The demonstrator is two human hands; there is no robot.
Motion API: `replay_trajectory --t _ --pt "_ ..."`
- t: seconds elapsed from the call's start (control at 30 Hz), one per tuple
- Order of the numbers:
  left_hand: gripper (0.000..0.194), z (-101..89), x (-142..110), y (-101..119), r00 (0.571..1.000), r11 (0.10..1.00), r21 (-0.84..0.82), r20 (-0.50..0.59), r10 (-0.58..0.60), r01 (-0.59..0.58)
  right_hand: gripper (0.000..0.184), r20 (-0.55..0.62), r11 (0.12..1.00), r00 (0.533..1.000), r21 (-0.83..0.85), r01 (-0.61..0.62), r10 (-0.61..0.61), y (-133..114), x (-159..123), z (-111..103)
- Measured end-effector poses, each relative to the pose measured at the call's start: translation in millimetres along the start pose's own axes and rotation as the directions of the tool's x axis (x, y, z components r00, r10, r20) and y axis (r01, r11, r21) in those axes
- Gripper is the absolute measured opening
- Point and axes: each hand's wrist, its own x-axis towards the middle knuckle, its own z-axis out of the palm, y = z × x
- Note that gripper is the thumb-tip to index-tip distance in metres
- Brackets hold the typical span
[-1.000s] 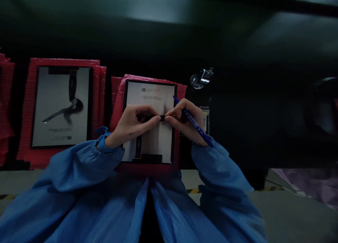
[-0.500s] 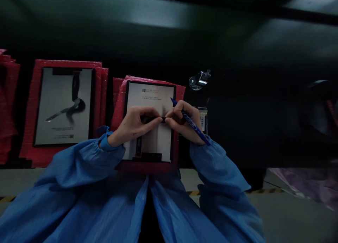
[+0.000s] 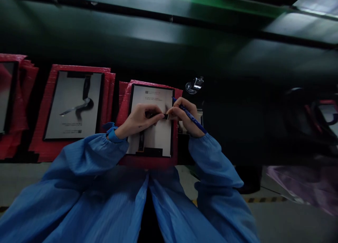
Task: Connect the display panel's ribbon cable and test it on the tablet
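A display panel with a pale back and dark edges lies on pink bubble wrap in front of me. Its dark ribbon cable rises from the panel's near edge, and the upper stretch passes under my fingers. My left hand pinches the cable near its end, thumb against forefinger. Close beside it, my right hand has thumb and forefinger together at the tip of the cable. A blue marker pen is also tucked in my right hand, pointing up and left. The fingertips partly hide the cable's end.
To the left, another panel with a loose ribbon cable rests on pink wrap, with a further panel at the edge. A shiny metal dispenser-like piece stands behind my right hand. A pale purple garment shows at lower right.
The view has shifted, so the panels at left appear farther right. My right fingertips have moved slightly off my left ones, and more of the cable's end shows between them.
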Motion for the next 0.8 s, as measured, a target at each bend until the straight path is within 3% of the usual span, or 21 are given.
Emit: replay_trajectory --t 0.07,0.13,0.2,0.27,0.3,0.37,0.43,0.5,0.63,0.73,0.77,0.8 --pt "0.022 -5.7 -1.0 3.4 0.999 0.996 0.087 -0.026 0.029 -0.027 0.033 -0.039 0.998 0.997 -0.002 0.067 -0.067 -0.7 0.9 -0.6" --pt "0.029 -18.2 -9.5 11.2 0.993 0.979 0.206 -0.112 0.032 -0.008 0.03 -0.196 0.982 0.964 -0.084 0.168 -0.182 -3.8 -3.0 -2.6" --pt "0.037 -35.1 -28.0 20.5 0.979 0.947 0.313 -0.201 -0.011 0.075 0.026 -0.384 0.933 0.857 -0.244 0.263 -0.342 -9.5 -15.4 -5.0" --pt "0.04 -51.3 -54.1 26.7 0.975 0.897 0.401 -0.188 -0.118 0.186 0.021 -0.436 0.868 0.771 -0.4 0.295 -0.463 -16.6 -36.5 -4.4" --pt "0.04 -57.4 -68.0 27.6 0.97 0.866 0.439 -0.144 -0.194 0.238 0.02 -0.413 0.846 0.776 -0.455 0.277 -0.476 -19.9 -48.9 -1.9" --pt "0.041 -64.0 -92.7 24.5 0.935 0.813 0.474 -0.071 -0.347 0.338 0.015 -0.121 0.767 0.9 -0.577 0.28 -0.42 -24.3 -73.5 9.0" --pt "0.045 -63.9 -108.6 17.0 0.897 0.785 0.465 -0.044 -0.441 0.409 0.021 0.139 0.652 0.931 -0.679 0.338 -0.338 -23.8 -92.3 26.5" --pt "0.047 -59.8 -115.1 9.6 0.878 0.795 0.412 -0.026 -0.478 0.445 0.042 0.277 0.576 0.929 -0.729 0.37 -0.247 -18.2 -102.6 46.5" --pt "0.045 -49.0 -114.4 11.5 0.86 0.847 0.161 -0.031 -0.509 0.507 0.071 0.295 0.502 0.927 -0.78 0.374 -0.233 -1.2 -105.0 78.1" --pt "0.042 -43.9 -113.2 28.2 0.821 0.833 -0.006 -0.167 -0.546 0.553 0.067 0.19 0.518 0.911 -0.771 0.369 -0.365 5.8 -102.9 90.7" --pt "0.039 -43.2 -112.4 33.8 0.833 0.85 0.006 -0.2 -0.516 0.527 0.063 0.13 0.533 0.894 -0.762 0.367 -0.428 6.3 -102.6 93.2" --pt "0.036 -43.1 -111.0 38.1 0.876 0.884 0.065 -0.188 -0.445 0.463 0.059 0.067 0.547 0.87 -0.753 0.366 -0.489 6.1 -102.7 95.0"
